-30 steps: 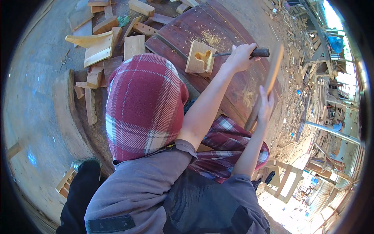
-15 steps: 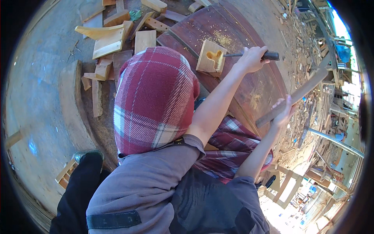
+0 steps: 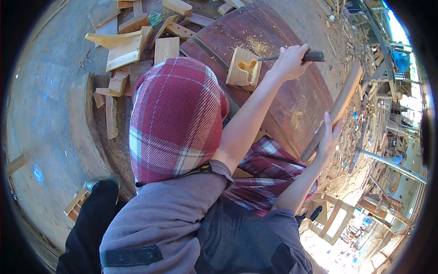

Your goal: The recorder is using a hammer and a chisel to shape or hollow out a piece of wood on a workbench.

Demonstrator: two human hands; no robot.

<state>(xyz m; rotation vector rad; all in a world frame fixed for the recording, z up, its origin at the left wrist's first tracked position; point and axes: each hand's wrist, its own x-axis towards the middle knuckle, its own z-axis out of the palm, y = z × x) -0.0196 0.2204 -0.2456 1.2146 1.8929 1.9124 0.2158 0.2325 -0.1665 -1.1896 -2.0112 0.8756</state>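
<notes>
My left hand is closed around a chisel, its dark handle sticking out past the fist. The chisel's thin blade lies almost level, with its tip at the edge of the hollow in a pale wooden block; whether it touches the wood I cannot tell. That hollow is yellowish and branched. The block rests on a reddish-brown wooden panel scattered with shavings. Nearer to me on the right, my right hand grips the lower part of a long wooden stick, which is raised and slanting away.
A plaid red cloth covers my bent leg. Wooden offcuts and a joined wooden piece lie at the far left, beside a curved timber. Scrap wood covers the ground at right, near a metal pole.
The stick in my right hand has swung up to a steeper slant, its far end moving left. The chisel and block appear slightly further left, along with the whole view.
</notes>
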